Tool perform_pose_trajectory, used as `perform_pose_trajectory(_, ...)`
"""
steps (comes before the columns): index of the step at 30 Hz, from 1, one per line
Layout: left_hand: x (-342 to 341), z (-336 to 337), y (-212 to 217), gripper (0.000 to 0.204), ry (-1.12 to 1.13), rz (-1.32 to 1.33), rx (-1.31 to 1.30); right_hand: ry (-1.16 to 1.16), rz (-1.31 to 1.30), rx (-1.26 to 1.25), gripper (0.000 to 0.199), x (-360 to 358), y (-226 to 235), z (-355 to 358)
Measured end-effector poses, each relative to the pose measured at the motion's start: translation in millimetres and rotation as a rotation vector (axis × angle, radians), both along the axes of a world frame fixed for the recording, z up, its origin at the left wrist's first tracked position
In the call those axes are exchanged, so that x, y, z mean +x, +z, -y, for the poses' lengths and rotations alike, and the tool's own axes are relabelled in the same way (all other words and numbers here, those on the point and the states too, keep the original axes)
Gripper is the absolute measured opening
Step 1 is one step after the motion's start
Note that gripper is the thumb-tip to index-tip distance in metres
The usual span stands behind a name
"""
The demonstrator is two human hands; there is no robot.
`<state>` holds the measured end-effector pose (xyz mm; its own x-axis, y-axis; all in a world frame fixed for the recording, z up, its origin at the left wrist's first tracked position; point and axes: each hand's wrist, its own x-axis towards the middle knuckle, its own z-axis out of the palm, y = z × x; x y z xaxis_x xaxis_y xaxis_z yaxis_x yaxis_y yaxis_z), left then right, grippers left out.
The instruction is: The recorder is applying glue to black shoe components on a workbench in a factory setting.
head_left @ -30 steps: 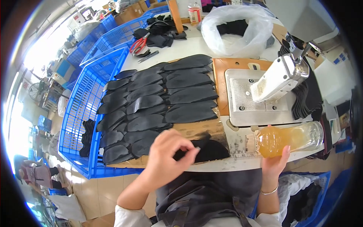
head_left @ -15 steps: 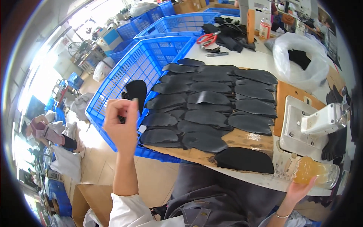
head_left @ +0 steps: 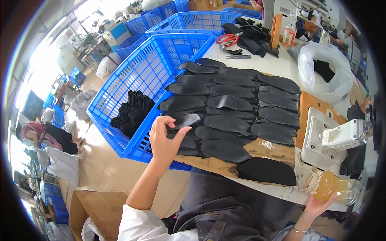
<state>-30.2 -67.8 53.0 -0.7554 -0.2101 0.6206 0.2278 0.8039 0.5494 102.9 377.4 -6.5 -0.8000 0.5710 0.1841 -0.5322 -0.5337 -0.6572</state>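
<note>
Left hand [head_left: 165, 140] pinching one black leather piece [head_left: 183, 119] at the board's [head_left: 269, 149] left edge | right hand [head_left: 317, 205] gripping the amber bottle [head_left: 335, 188] at the counter's front-right corner | step: likely lifting a piece off | next: needs a clean peel toward the blue crate [head_left: 132, 76].

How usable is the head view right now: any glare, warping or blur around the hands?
Head view: daylight blows out the upper left beyond the blue crates; fisheye bends the table edge and darkens the corners; the left hand on a shiny black piece is sharp; the right hand at the amber bottle sits near the warped rim.
</note>
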Motion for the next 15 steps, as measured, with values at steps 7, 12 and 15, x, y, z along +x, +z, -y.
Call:
perform_pose_trajectory(7, 27, -30, -13, 0.029, -0.33, -0.34, -0.107, -0.056, 0.135, 0.378, 0.085, -1, 49, 30)
perform_pose_trajectory(12, 48, -65, -33, 0.037, -0.62, -0.326, -0.286, 0.028, 0.213, 0.802, 0.083, -40, 93, 108)
perform_pose_trajectory(15, 46, -76, -46, 0.037, -0.617, -0.358, -0.358, 0.288, 0.124, 1.078, 0.081, -63, 106, 130)
